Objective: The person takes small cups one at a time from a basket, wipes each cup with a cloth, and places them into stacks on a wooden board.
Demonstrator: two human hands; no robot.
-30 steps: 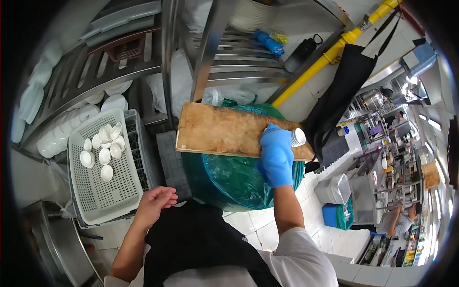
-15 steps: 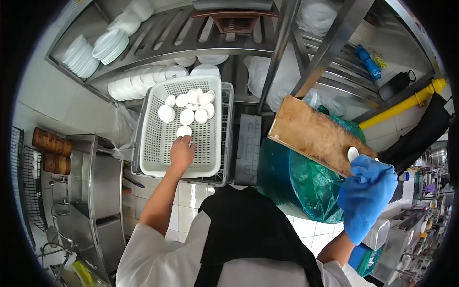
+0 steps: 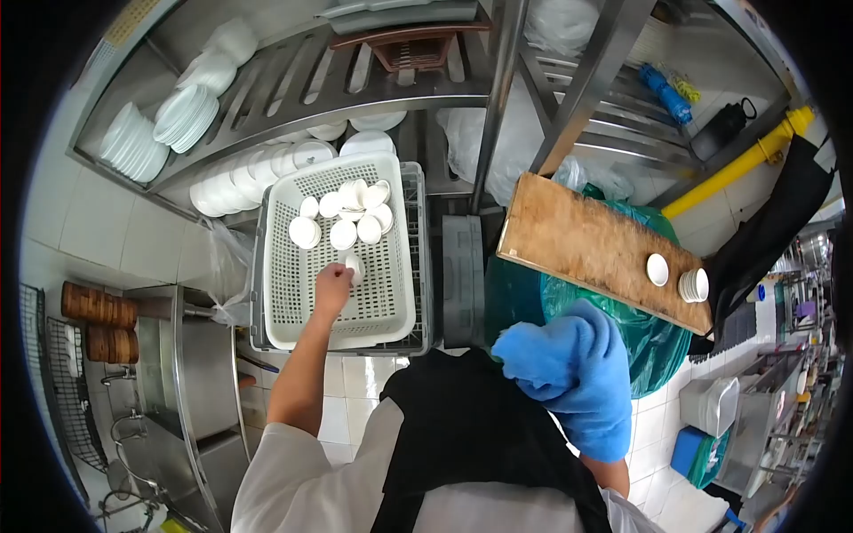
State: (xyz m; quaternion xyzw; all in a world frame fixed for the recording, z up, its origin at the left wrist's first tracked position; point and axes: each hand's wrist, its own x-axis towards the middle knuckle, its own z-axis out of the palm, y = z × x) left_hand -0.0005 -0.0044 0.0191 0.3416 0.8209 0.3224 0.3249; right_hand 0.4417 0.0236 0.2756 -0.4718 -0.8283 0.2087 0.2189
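Left hand pinched a white cup inside the perforated basket

The left hand (image 3: 333, 289) was drawn in narrow, its fingertips together on a small white cup (image 3: 354, 269), which stood tipped on its side over the bare floor of a pale perforated basket (image 3: 289, 284). The cup lay just beyond the fingertips, on their right. Farther from the hand, in the basket's far half, sat a loose group of matching white cups (image 3: 343, 234), some overlapping and others apart.

The right hand (image 3: 586, 395) was well apart from the basket, in front of the black apron (image 3: 462, 426), and a blue cloth (image 3: 560, 351) covered it down to the wrist. Its fingers were hidden, so whether they were spread or closed could not be told. Beyond it and to the right, a worn wooden board (image 3: 569, 222) lay slantwise over a green plastic bag (image 3: 649, 342). Near the board's right end were a single white cup (image 3: 657, 269) and, just beside it, a short nested stack of cups (image 3: 694, 285) lying on its side. The basket rested on a grey crate (image 3: 420, 266), close to a slatted metal shelf (image 3: 293, 98) bearing stacked white plates (image 3: 187, 118).

A tan strip (image 3: 123, 27) at the upper left carried marks too small to read.
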